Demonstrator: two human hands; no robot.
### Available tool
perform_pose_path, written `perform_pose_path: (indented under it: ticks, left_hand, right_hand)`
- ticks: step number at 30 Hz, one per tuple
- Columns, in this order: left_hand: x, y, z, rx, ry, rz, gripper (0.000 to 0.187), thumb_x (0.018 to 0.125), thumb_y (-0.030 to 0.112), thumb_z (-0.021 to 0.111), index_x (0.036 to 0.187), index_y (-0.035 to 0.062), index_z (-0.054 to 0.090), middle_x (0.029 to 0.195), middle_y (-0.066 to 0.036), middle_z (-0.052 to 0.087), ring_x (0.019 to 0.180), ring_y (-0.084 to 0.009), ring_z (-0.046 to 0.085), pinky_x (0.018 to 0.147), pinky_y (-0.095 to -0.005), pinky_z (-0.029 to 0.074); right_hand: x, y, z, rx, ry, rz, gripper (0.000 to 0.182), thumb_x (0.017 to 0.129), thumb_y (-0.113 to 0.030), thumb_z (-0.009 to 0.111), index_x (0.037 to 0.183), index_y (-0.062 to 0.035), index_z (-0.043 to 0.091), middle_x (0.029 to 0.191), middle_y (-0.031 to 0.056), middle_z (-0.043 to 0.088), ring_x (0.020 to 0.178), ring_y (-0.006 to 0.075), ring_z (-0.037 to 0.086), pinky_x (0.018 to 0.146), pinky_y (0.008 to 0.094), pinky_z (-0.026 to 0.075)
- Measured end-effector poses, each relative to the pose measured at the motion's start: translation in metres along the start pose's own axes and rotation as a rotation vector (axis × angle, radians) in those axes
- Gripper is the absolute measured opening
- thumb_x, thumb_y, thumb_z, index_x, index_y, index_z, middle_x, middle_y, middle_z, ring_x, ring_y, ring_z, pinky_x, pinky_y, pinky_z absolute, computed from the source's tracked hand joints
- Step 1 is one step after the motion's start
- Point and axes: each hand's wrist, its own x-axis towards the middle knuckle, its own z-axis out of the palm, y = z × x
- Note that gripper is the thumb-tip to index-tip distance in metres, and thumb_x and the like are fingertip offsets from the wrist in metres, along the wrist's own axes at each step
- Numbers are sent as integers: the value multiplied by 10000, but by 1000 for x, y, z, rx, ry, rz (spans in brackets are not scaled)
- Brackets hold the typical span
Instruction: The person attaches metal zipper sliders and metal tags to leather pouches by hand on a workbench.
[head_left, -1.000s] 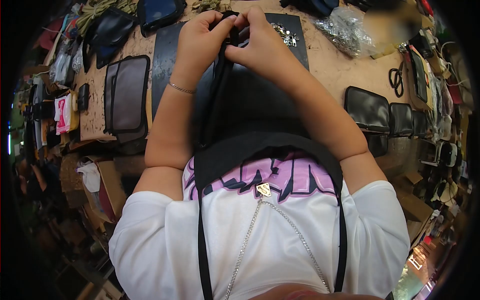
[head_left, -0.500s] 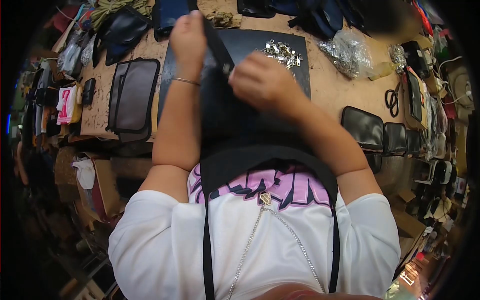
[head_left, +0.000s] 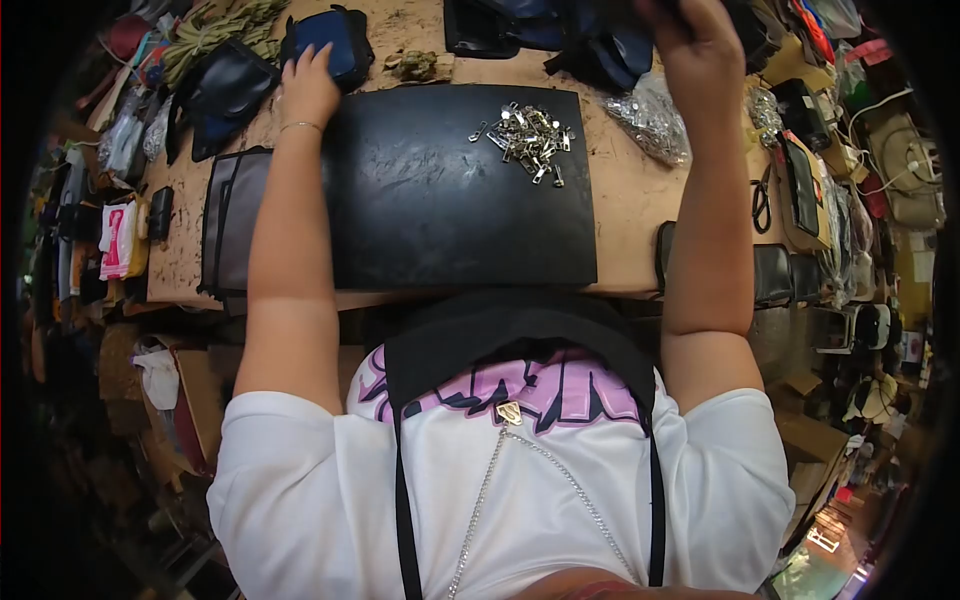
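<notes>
My left hand (head_left: pixel 310 90) is stretched toward the back left, fingers apart, with the fingertips at the edge of a blue and black pouch (head_left: pixel 332 48). A black bag piece (head_left: pixel 225 85) lies just left of that hand. At the top right edge of the view, my right hand (head_left: pixel 702 40) is raised and curled around a dark piece of material (head_left: pixel 672 14), mostly cut off by the frame. Between my arms lies a black mat (head_left: pixel 440 200), with a pile of metal zipper sliders (head_left: pixel 532 142) on its back right part.
Dark grey panels (head_left: pixel 228 215) lie left of the mat. A plastic bag of metal parts (head_left: pixel 648 125), scissors (head_left: pixel 762 200) and black pouches (head_left: pixel 772 272) are on the right. Blue and black pieces (head_left: pixel 605 62) lie at the back. A cardboard box (head_left: pixel 195 400) stands below left.
My hands have parted from above the mat, where they held a dark strip together. The left went to the blue pouch, the right to the upper right, uncovering the mat.
</notes>
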Motion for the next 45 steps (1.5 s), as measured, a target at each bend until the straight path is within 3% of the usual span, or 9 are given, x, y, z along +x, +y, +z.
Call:
perform_pose_path:
  ticks: [5, 6, 15, 20, 25, 31, 35, 38, 45]
  left_hand:
    - [5, -12, -29, 41, -406, -28, 301, 929, 166, 554, 1173, 256, 704, 1212, 1, 646, 1115, -276, 607, 967, -451, 492]
    - [8, -4, -46, 68, -438, 9, 273, 919, 163, 574, 1135, 243, 720, 1181, -3, 654, 1091, -266, 617, 947, -434, 503]
    - [-22, 107, -234, -341, -127, 817, 216, 878, 124, 646, 1090, 124, 686, 1021, -45, 588, 1017, -258, 571, 899, -356, 457]
    - [-34, 145, -257, -1070, 328, 378, 196, 844, 41, 715, 1030, 45, 656, 927, -81, 569, 903, -249, 571, 762, -323, 472]
    - [-51, 121, -202, -853, 418, 86, 302, 951, 277, 657, 1207, 118, 629, 1106, -53, 555, 1058, -229, 549, 922, -328, 428]
    - [-72, 141, -165, -2040, -329, -645, 518, 1026, 485, 502, 1351, 80, 508, 1275, -59, 536, 1137, -204, 531, 993, -386, 414]
    - [-65, 139, -144, -2111, -384, -563, 487, 1045, 475, 460, 1168, 26, 603, 1012, -45, 660, 945, -116, 601, 864, -226, 452]
    - [-67, 143, -135, -2104, -501, -478, 513, 1040, 484, 466, 944, 15, 650, 825, -62, 646, 790, -108, 595, 765, -232, 460]
    - [-89, 160, -110, -2126, -468, -318, 374, 1084, 360, 401, 1053, 22, 559, 840, -78, 557, 834, -175, 560, 780, -296, 452]
  right_hand:
    - [-2, 84, 4, -242, -41, -218, 311, 743, 140, 587, 1002, -4, 680, 842, 107, 546, 821, 253, 564, 761, 306, 447]
    - [-23, 132, 8, -344, -271, -19, 397, 867, -222, 752, 1222, -68, 663, 1126, 120, 672, 1050, 254, 648, 916, 350, 493]
    - [-77, -19, 66, 225, -484, 26, 743, 773, -302, 837, 1417, -162, 493, 1298, 140, 576, 1244, 322, 530, 1045, 403, 432]
    - [-85, -46, 71, 377, -137, 151, 251, 943, -76, 653, 1193, -54, 635, 941, 111, 687, 813, 247, 687, 760, 314, 529]
    - [-106, -51, 61, 302, 103, 238, 218, 970, -73, 622, 1182, -27, 617, 997, 121, 674, 864, 190, 648, 795, 297, 500]
    - [-153, -47, 68, 615, 271, 338, 263, 984, -13, 546, 1244, 27, 553, 1080, 140, 667, 975, 217, 659, 851, 304, 506]
    - [-189, -42, 67, 730, -229, -34, 517, 837, 49, 682, 1324, -57, 544, 1224, 177, 624, 1106, 300, 644, 966, 376, 503]
    - [-202, -49, 51, 845, -565, 193, 737, 676, 83, 710, 1367, -107, 542, 1294, 170, 600, 1204, 348, 590, 1036, 387, 461]
    - [-167, -55, 30, 446, -1038, -9, 777, 598, 90, 536, 1356, -81, 556, 1376, 144, 561, 1389, 357, 431, 1191, 449, 293]
